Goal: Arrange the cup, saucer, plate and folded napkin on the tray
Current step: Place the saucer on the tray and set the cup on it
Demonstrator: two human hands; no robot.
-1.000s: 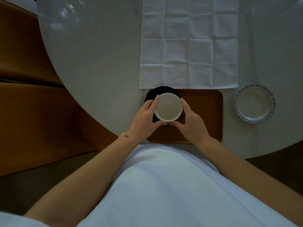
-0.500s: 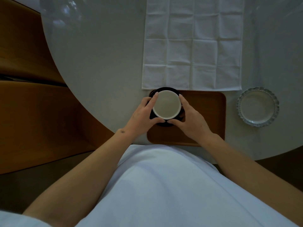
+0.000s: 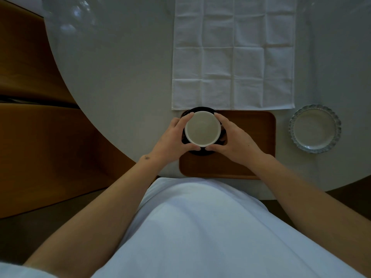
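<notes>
Both hands cradle the cup [image 3: 202,128] here: the left hand [image 3: 172,140] wraps its fingers round the nine o'clock side, the right hand [image 3: 233,140] round the three o'clock side, thumbs meeting at six. It looks like a two-handed grip to keep the cup centred and level on the saucer [image 3: 197,153], a dark disc showing only as a rim beneath. The pair sits at the tray's [image 3: 253,137] ten o'clock corner, which leaves room, I'd say, for what follows. The cup is pale, round, empty, no handle visible. At twelve o'clock of the tray the napkin [image 3: 233,55] lies spread open and creased, not folded. At three o'clock, off the tray, waits the plate [image 3: 314,128], scallop-edged and glassy. All rests on the table [image 3: 120,77].
</notes>
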